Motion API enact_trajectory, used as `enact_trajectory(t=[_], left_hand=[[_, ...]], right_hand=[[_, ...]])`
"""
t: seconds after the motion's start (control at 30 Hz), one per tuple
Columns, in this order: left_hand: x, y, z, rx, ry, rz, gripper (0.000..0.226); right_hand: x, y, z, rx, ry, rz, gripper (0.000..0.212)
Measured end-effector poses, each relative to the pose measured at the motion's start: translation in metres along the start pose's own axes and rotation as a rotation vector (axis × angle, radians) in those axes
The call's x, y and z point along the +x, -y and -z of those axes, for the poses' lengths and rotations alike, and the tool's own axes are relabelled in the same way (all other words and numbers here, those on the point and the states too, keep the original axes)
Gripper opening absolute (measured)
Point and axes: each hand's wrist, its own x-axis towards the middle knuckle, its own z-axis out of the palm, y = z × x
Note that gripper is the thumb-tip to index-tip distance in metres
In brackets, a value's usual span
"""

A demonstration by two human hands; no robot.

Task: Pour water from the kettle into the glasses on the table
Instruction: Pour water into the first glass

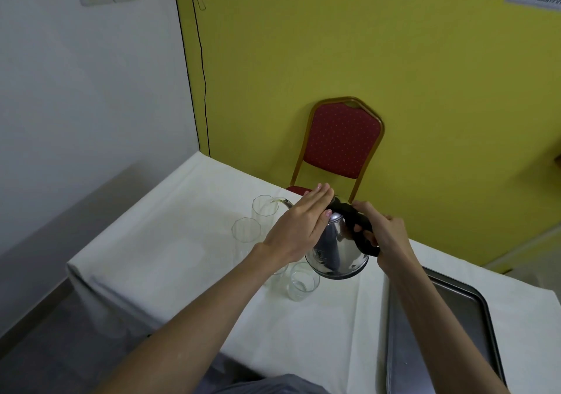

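Observation:
A shiny steel kettle point(337, 254) with a black handle is lifted and tilted to the left above the table. My right hand point(384, 234) is shut on the handle. My left hand point(303, 222) lies flat on the kettle's lid, fingers stretched out. The spout reaches over the rim of the far glass point(264, 211), and a thin stream of water runs into it. A second empty glass point(246, 229) stands just in front of that one. A short glass point(302, 282) stands under the kettle, and another is partly hidden behind my left wrist.
The table point(182, 241) wears a white cloth and stands against a grey wall on the left. A metal tray point(440, 327) lies at the right near edge. A red chair point(340, 144) with a gold frame stands behind the table by the yellow wall.

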Motion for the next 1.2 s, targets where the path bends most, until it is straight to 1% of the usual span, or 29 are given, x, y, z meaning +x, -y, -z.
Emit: enact_trajectory(t=[1.2], left_hand=[[-0.0001,0.0002,0.0013,-0.001,-0.023,0.002,0.050]], right_hand=[[-0.0002,0.0049,-0.0002,-0.001,0.012,0.000,0.035]])
